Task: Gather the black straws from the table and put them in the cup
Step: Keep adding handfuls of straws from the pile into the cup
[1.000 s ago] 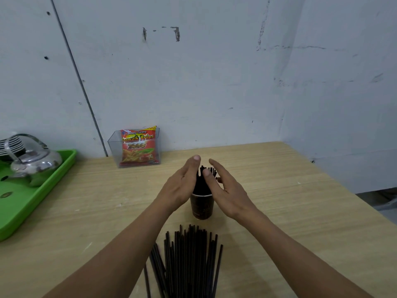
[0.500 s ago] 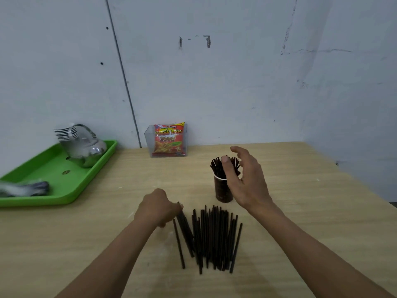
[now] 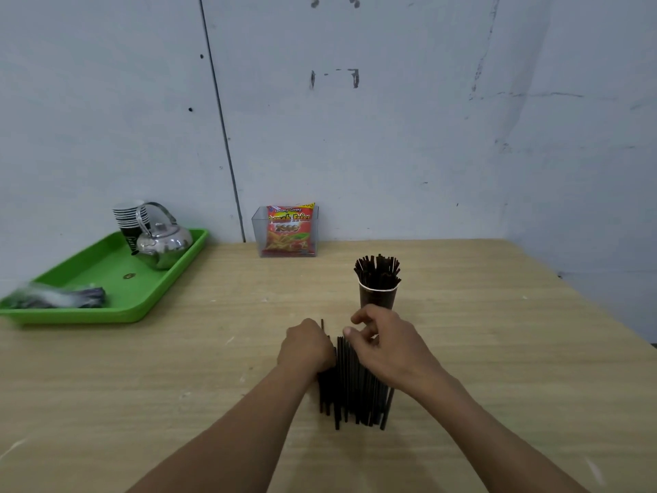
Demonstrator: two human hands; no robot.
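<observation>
A dark paper cup (image 3: 377, 297) stands upright on the wooden table (image 3: 497, 350), holding a bunch of black straws (image 3: 377, 270). In front of it a pile of loose black straws (image 3: 352, 396) lies flat, pointing away from me. My left hand (image 3: 305, 346) is curled at the pile's left edge, and one straw sticks out beyond its knuckles. My right hand (image 3: 385, 345) covers the pile's far right part with curled fingers, its thumb at the straw ends. It hides the base of the cup.
A green tray (image 3: 106, 268) at the left carries a steel kettle (image 3: 164, 243), a stack of paper cups (image 3: 128, 215) and a blurred plastic bundle (image 3: 57, 297). A clear box with a snack packet (image 3: 288, 230) stands by the wall. The table's edge runs along the right.
Both hands left the cup and came down to the loose pile. The left arrived first; the right followed from the cup's straws. The view shifted so the tray shows more.
</observation>
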